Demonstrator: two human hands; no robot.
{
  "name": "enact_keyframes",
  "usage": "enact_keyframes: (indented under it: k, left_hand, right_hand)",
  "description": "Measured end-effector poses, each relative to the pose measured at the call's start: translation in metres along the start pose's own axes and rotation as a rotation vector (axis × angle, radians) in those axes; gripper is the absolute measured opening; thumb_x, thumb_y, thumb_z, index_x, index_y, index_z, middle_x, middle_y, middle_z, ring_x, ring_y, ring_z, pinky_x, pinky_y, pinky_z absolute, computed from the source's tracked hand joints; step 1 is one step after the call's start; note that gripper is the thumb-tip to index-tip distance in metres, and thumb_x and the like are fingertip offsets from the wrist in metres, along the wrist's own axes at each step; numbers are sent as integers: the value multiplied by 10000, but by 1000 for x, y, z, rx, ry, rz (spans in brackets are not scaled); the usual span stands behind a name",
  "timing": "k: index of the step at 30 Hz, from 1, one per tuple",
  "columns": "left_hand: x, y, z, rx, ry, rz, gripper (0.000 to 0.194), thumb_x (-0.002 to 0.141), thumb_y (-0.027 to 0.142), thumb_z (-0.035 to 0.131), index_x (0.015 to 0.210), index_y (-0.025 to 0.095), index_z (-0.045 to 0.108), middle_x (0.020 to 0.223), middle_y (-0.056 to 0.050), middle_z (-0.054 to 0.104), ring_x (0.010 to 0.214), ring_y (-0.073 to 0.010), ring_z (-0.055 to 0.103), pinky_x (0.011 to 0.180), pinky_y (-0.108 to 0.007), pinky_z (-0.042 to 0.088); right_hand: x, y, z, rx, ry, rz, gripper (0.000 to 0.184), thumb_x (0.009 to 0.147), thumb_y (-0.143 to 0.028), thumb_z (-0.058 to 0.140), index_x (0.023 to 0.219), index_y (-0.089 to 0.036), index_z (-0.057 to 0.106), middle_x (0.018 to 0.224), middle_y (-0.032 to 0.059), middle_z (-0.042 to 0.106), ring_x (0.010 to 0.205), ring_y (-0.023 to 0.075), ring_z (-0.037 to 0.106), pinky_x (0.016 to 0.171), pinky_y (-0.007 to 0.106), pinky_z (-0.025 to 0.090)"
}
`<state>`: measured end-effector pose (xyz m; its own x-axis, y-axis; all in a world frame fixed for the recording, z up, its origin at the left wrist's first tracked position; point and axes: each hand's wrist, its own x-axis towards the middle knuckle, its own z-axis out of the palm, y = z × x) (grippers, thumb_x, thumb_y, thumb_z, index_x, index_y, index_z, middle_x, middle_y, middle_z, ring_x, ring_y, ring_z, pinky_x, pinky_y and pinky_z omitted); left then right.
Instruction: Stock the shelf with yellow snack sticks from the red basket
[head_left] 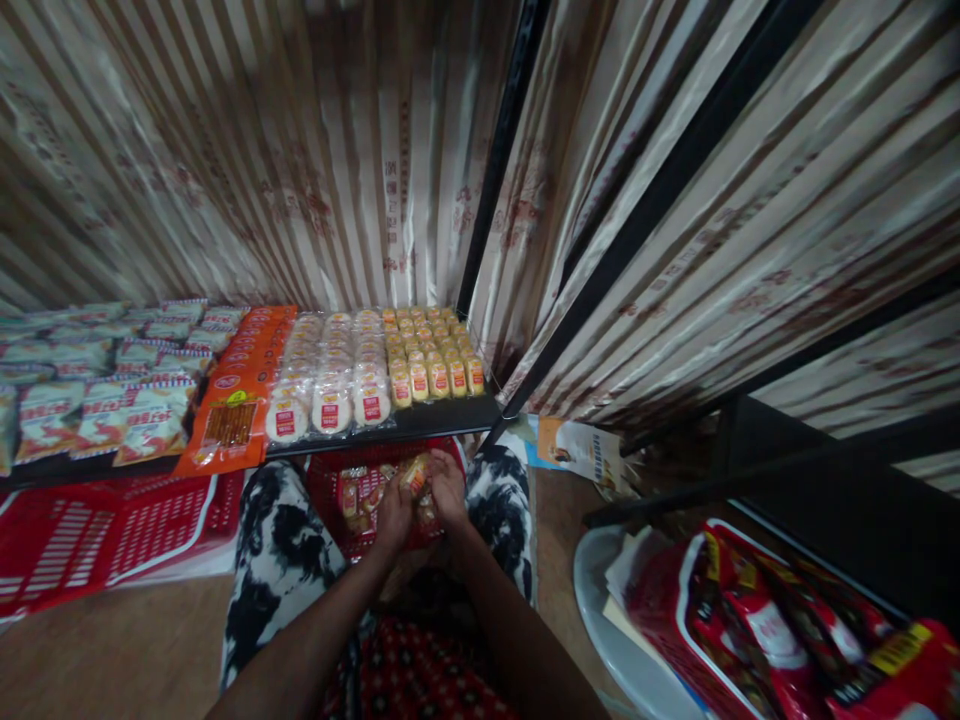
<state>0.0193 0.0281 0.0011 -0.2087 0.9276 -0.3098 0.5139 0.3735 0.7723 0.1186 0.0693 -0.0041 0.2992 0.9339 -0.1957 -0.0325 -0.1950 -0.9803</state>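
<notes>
My left hand (392, 517) and my right hand (448, 490) meet over a red plastic basket (330, 490) between my knees. Both hands are closed on small yellow snack packets (415, 473) held just above the basket. More packets (358, 497) lie inside the basket. Right above it is a dark shelf (420, 420) with rows of small yellow packets (435, 375), round white packets (330, 405), an orange packet row (234, 415) and white-and-red bags (97, 415).
A flat red crate (90, 535) lies on the floor at the left. At the lower right a white tub (607, 620) holds red snack bags (757, 620). A black shelf frame (660, 190) and striped curtain (300, 150) close in the back and right.
</notes>
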Motion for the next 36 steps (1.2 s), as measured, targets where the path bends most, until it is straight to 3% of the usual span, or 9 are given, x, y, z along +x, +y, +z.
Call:
enact_keyframes:
  k: [4,9,13,19,26,32,36]
  left_hand:
    - [2,2,0,-64,12,-48,448,910,280,264,1273,124,474,1342,-114,526,1245,-210,470,1035,-330,355]
    - [5,5,7,-180,41,-50,418,895,256,290,1231,130,503,1279,-112,573,1177,-211,523,989,-331,409]
    - [6,14,8,-291,32,-39,377,890,235,304,1171,165,545,1177,-85,637,1095,-202,571,963,-342,440]
    - [3,21,11,-461,58,27,345,875,290,362,1115,167,578,1133,-88,647,1019,-193,601,902,-332,473]
    - [6,33,10,-255,200,161,283,810,282,459,977,195,670,1006,-78,653,997,-208,584,952,-376,433]
    - [7,55,6,-298,155,228,359,823,298,460,1138,180,585,1056,-88,646,963,-188,603,915,-361,450]
    - [10,65,5,-362,158,261,281,830,296,458,1052,174,579,962,-71,666,882,-170,620,850,-339,476]
  right_hand:
    - [-5,-1,-3,-82,65,-18,263,723,-281,519,950,-189,615,921,52,683,851,182,632,776,287,505]
    - [-13,6,-4,-149,18,-82,327,737,-277,482,1038,-174,558,1018,87,658,914,182,637,859,308,492]
    - [-19,7,-3,-120,14,-50,402,750,-293,481,1128,-156,504,1021,104,654,894,186,652,851,323,503]
    - [-25,2,-5,-80,11,-92,313,768,-332,508,1038,-179,546,946,87,685,848,201,658,812,352,520]
    - [-22,-13,-11,-68,48,-201,343,791,-334,491,1096,-182,530,1028,105,661,922,203,647,882,378,501]
    - [-13,-35,-19,-94,52,-291,338,831,-327,471,1130,-176,521,1104,117,637,958,198,634,897,384,499]
    - [-4,-47,-21,-153,39,-313,349,837,-329,468,1143,-169,518,1103,121,630,951,194,631,895,378,502]
